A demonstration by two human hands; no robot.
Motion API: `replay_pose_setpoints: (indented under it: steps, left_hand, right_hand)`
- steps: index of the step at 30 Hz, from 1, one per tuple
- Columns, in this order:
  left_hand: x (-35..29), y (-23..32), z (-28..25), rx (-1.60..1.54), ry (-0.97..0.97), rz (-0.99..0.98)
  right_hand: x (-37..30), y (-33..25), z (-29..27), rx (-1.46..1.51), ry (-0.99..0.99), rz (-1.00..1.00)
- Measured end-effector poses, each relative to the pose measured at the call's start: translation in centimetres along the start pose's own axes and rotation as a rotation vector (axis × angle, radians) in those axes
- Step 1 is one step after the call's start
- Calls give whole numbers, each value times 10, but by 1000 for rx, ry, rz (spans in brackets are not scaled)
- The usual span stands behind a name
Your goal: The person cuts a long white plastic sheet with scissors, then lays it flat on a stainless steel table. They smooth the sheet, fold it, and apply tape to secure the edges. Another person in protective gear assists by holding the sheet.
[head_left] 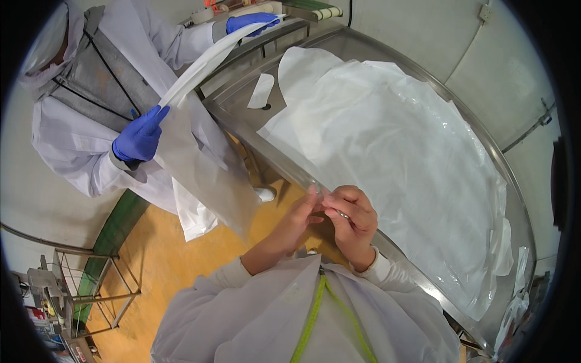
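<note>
In the head view, the right hand [352,218] has its grip closed to a narrow pinch on a small shiny piece [342,214], mostly hidden between thumb and curled fingers. The left hand [301,209] meets it fingertip to fingertip; whether its grip holds part of that piece, I cannot tell. The piece looks light and stiff, perhaps metal, so it could slip from bare fingertips; a pinch on its exposed end seems best. Just right of the grip and beyond it, a big white sheet [387,145] lies wrinkled on the metal tabletop [239,111]. It looks thin, limp and slick where it shines; its loose edge should be the place to take hold. Farther out, left of the grip, a co-worker's blue-gloved hands [138,136] hold up another white sheet [203,160], which hangs softly.
</note>
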State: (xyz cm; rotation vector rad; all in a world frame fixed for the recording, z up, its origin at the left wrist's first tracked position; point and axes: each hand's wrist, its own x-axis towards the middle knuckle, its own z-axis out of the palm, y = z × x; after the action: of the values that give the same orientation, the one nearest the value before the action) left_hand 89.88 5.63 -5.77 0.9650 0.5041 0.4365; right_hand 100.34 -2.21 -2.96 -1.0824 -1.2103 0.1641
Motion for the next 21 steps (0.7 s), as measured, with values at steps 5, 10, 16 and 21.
replay_pose_setpoints:
  steps: [5,10,16,21]
  left_hand:
    - [-7,47,-27,744,14,184]
    - [17,12,-31,426,-50,661]
    - [5,50,-4,-245,-156,407]
    - [-9,70,-24,-75,-24,234]
  right_hand:
    - [7,-3,6,168,283,95]
    - [21,-1,31,551,255,92]
    - [8,7,46,229,116,271]
    - [-12,5,61,306,-109,268]
